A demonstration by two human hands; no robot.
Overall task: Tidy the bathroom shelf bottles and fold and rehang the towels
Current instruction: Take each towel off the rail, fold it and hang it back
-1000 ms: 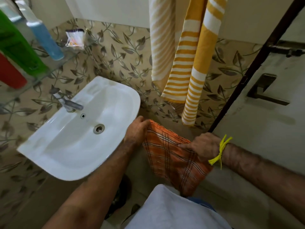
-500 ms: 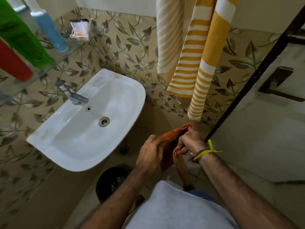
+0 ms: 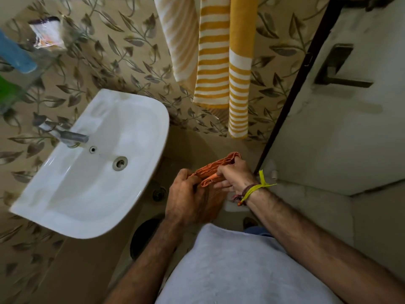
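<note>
1. Room to move: both hands work in a narrow gap between the white sink (image 3: 105, 163) on the left and the door (image 3: 341, 119) with its dark frame edge on the right. The sink's rounded near-right rim lies just beside the left hand (image 3: 188, 198). Tiled floor (image 3: 236, 145) shows beyond the hands, up to the leaf-patterned wall.
2. Overhead: a yellow striped towel (image 3: 221, 58) hangs on the far wall, its lower ends hanging above and beyond the hands, apart from them.
3. Far left: a glass shelf (image 3: 43, 60) with a blue bottle (image 3: 15, 55), a green bottle (image 3: 7, 89) cut by the picture's edge, and a small blurred packet (image 3: 47, 32). Well apart from the hands.
4. Task item: the orange cloth (image 3: 213, 170) is held in mid-air between the hands, above the floor, right of the sink.
5. Axis: the bunched cloth runs from near-left to far-right, its far-right end rising past the right hand (image 3: 235, 177).
6. Look: orange, crumpled into a narrow folded strip; creased edges show on top. Any pattern is too bunched to read.
7. Left hand: fingers curled around the cloth's near-left end, gripping it.
8. Right hand: fingers pinching the cloth's far-right part; a yellow thread (image 3: 255, 188) is tied at the wrist.
</note>
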